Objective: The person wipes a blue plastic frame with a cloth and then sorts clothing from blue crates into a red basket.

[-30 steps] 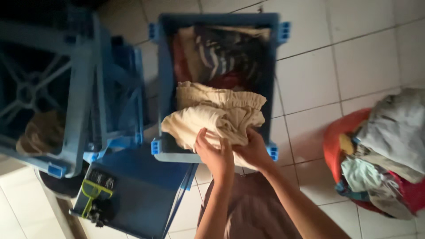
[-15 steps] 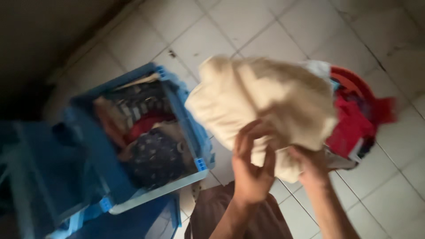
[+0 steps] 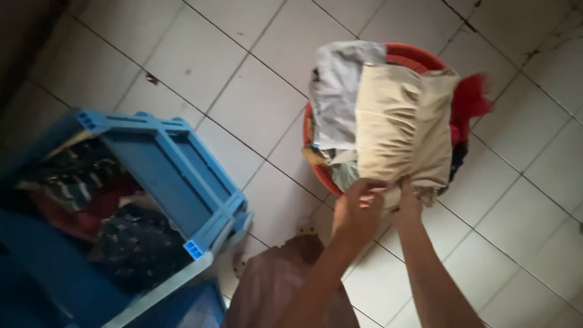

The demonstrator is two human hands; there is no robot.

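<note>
Cream cloth (image 3: 404, 124) now over red basket (image 3: 419, 56), beside blue crate (image 3: 182, 182)

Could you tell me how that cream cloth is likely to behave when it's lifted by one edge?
The cream cloth looks floppy: it wrinkles where the left hand and right hand pinch it. It is probably light, and likely to drape over the red basket.

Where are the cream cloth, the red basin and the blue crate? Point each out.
cream cloth (image 3: 401, 127), head view, middle of its folded face
red basin (image 3: 419, 56), head view, far rim
blue crate (image 3: 164, 164), head view, near side wall
</note>
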